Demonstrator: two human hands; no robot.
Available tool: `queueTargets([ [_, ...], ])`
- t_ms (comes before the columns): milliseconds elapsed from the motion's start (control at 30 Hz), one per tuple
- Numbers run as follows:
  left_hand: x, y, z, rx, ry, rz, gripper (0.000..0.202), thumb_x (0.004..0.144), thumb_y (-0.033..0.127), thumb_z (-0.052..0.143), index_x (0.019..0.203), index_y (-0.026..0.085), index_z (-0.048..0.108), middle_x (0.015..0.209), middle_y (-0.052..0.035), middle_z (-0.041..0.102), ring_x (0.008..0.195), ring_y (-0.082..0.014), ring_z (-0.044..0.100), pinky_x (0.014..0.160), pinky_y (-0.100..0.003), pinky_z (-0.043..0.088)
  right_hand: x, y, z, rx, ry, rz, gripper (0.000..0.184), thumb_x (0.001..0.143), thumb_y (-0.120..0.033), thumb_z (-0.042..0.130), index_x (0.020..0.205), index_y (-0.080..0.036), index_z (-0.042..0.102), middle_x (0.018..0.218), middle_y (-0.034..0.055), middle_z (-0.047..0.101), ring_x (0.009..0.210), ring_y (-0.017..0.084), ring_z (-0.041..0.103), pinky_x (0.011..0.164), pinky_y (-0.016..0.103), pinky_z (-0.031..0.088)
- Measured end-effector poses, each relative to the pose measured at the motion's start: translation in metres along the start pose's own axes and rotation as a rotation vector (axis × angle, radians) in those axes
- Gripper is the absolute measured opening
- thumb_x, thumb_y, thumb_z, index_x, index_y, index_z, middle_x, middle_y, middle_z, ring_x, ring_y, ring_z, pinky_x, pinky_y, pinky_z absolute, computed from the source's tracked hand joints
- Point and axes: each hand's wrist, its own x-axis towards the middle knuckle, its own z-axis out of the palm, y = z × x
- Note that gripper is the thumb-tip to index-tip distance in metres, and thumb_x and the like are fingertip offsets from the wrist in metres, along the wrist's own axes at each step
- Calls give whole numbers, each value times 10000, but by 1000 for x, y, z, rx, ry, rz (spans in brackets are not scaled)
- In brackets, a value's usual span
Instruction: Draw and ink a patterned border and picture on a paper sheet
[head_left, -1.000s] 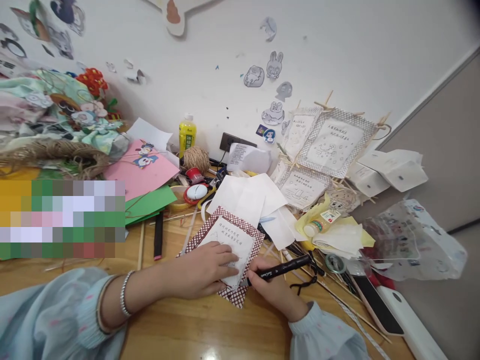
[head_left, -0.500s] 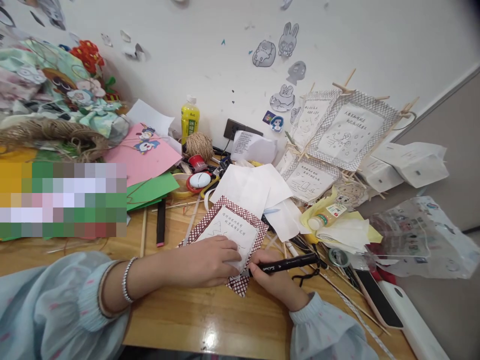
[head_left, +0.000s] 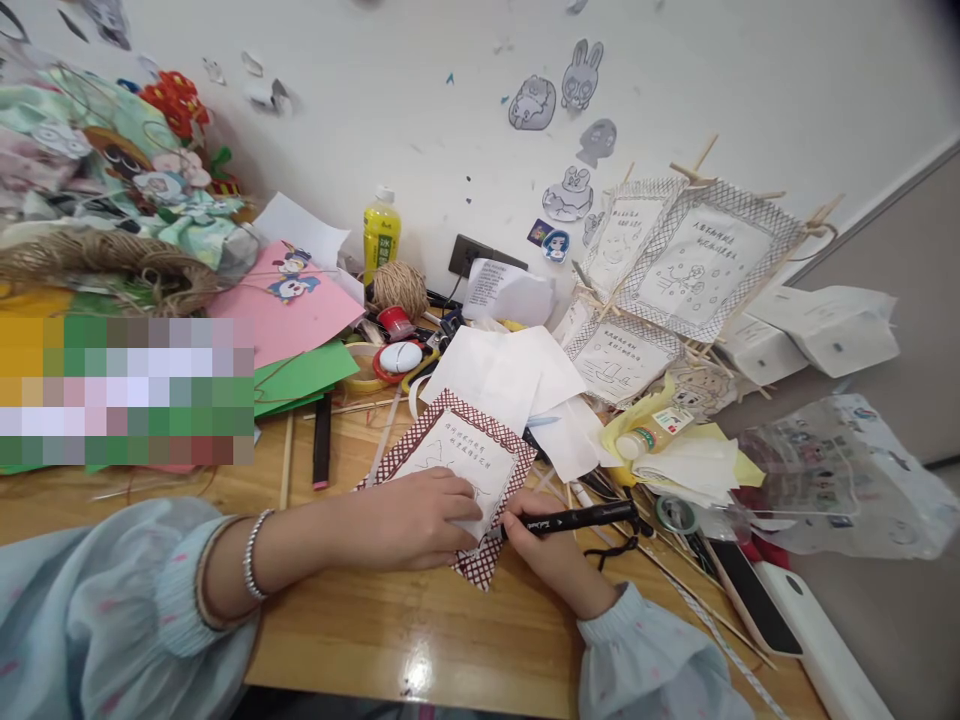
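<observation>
A white paper card (head_left: 459, 450) with a dark red cross-hatched border, handwriting and a line drawing lies slanted on the wooden table. Flat across its lower left part rests my left hand (head_left: 412, 518), fingers stretched out, covering some of the drawing. My right hand (head_left: 544, 545) is closed around a black marker pen (head_left: 574, 520). The pen's tip touches or nearly touches the border at the card's lower right edge, beside my left fingertips. Whether it is pressed to the paper I cannot tell.
Behind the card lie white paper sheets (head_left: 487, 375). To the right stand framed drawings on sticks (head_left: 697, 260), near a small glue bottle (head_left: 637, 442) and a phone (head_left: 754, 595). A twine ball (head_left: 400, 290), yellow bottle (head_left: 382, 235) and coloured paper (head_left: 300, 310) sit further left. Another marker (head_left: 322, 440) lies nearby.
The pen tip and my right hand have shifted very slightly along the card's lower right border. My left hand stays on the card.
</observation>
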Motion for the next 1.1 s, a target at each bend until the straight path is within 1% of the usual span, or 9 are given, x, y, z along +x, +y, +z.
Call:
queueTargets([
  [200,1,0,-2,-1,-5,15,109,897,206,547,874,192,652,965,-71,636,957,-229,558,865,-348,417,-1,3,0,-18,10,9,250,799,-221,493,550,-211,473,540,-26,486,540,138,453,529,260,353],
  [333,0,1,-1,-28,56,0,98,878,195,565,870,213,661,951,-62,642,937,-222,563,844,-342,430,-1,7,3,-36,85,45,251,803,-236,494,554,-215,477,548,-21,491,555,147,459,546,269,364],
  [400,-1,1,0,-43,66,-1,91,869,189,575,864,215,662,943,-59,642,936,-220,565,843,-337,436,-1,9,4,-39,122,51,256,803,-243,493,549,-216,472,542,-20,484,552,149,456,540,270,365],
  [467,-2,1,1,-49,67,-5,84,869,192,578,875,211,659,955,-59,643,954,-222,565,862,-339,436,0,9,5,-34,118,48,257,800,-242,489,546,-216,465,541,-18,484,550,149,454,530,268,361],
  [633,-3,0,6,-51,42,-35,145,880,218,577,1005,176,637,1072,-82,637,1025,-240,553,945,-373,401,1,6,3,3,107,57,253,795,-238,489,546,-212,454,551,-19,474,548,143,446,530,269,359],
  [767,-3,-2,7,-83,60,-30,133,881,213,571,988,195,647,1035,-73,650,1012,-238,563,919,-367,413,1,4,3,19,132,81,250,790,-226,497,544,-212,455,546,-27,459,558,140,434,533,265,358],
  [867,-3,-2,7,-85,68,-22,140,872,208,577,995,200,645,1042,-76,648,1013,-240,563,908,-365,416,1,4,4,46,141,102,243,795,-234,500,557,-211,458,557,-29,459,564,139,431,540,265,362],
  [967,-3,-3,7,-76,49,-19,132,876,216,575,989,200,642,1051,-76,644,1014,-240,558,908,-364,413,2,5,4,63,163,123,232,793,-245,497,568,-213,451,570,-28,458,577,144,436,561,272,364],
  [1100,-3,-3,5,-55,-7,-22,128,893,236,560,993,194,628,1071,-75,634,1027,-243,545,924,-363,398,4,6,6,74,196,143,229,780,-240,483,561,-218,420,568,-25,449,587,152,430,575,280,364],
])
